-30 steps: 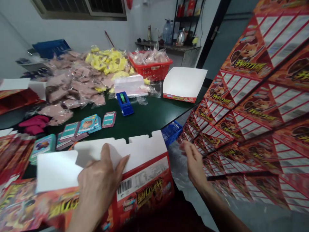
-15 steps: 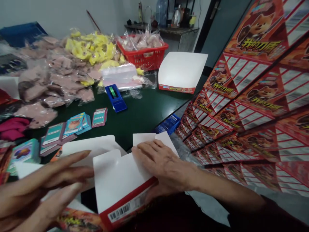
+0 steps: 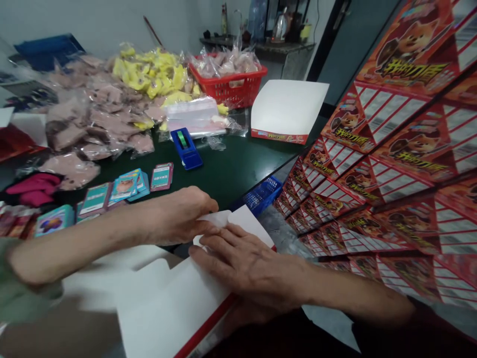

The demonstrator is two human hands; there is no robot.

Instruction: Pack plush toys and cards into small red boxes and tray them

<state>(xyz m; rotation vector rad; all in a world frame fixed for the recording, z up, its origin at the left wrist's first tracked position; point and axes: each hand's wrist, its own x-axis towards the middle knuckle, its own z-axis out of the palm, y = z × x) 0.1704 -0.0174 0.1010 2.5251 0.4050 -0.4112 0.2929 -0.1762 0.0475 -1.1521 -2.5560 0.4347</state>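
A partly folded cardboard box (image 3: 164,303), white inside and red outside, lies in front of me with its flaps raised. My right hand (image 3: 246,263) grips its right part, fingers over the white board and the thumb side below the red edge. At the box's far right corner, my left hand (image 3: 196,214) has its fingers curled on a white flap (image 3: 218,217), close to my right fingertips. Its fingertips are partly hidden. The box's left part is blurred, and my left forearm covers some of it.
Stacked red display boxes (image 3: 410,144) rise on the right. On the green table (image 3: 223,169) are card stacks (image 3: 126,186), a blue tape dispenser (image 3: 186,149), bagged pink pieces (image 3: 112,119), yellow pieces (image 3: 152,72), a red basket (image 3: 234,89) and a white-backed display box (image 3: 288,109).
My left hand has swung from the lower left across the box to its far right corner and closed on a flap. My right hand stays on the box. The view has shifted slightly.
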